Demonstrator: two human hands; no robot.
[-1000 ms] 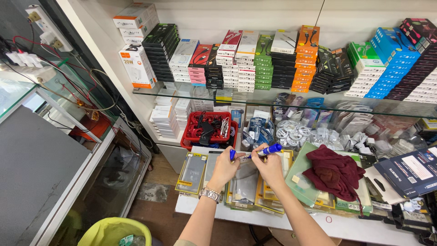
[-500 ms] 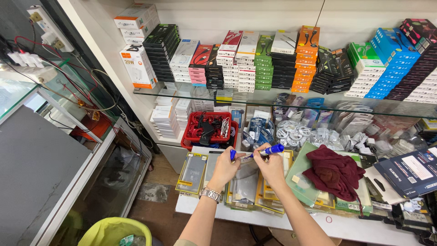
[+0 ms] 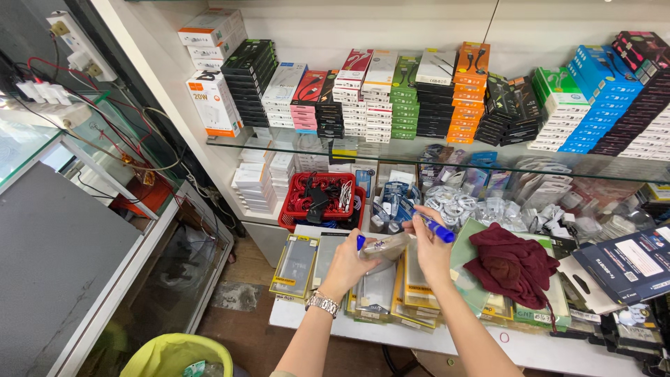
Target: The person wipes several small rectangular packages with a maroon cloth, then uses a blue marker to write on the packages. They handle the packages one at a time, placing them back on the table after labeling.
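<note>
The left hand [image 3: 347,262] holds a small clear packet [image 3: 386,246] up over the worktop [image 3: 419,340]. The fingers are closed around the packet's near end, so it stays flat and steady. A blue pen cap [image 3: 361,241] sticks up beside the thumb of this hand. It looks pinched there, out of the way.

The right hand [image 3: 431,248] is closed around a blue marker [image 3: 434,227]. The marker's tip points down to the packet, and its blue back end sticks out to the right. It looks as if it is held like this for writing on the packet's top.

The packet is see-through and a bit shiny. It has some dark blue marks on it, too small to make out. It is held in the air between both hands, just above a pile of flat packs [image 3: 377,293] with yellow edges.

A dark red cloth [image 3: 513,262] lies on the worktop to the right. A red basket [image 3: 321,199] with cables sits behind the hands. A silver watch [image 3: 322,303] is on the left wrist. A yellow bin [image 3: 178,354] stands on the floor.
</note>
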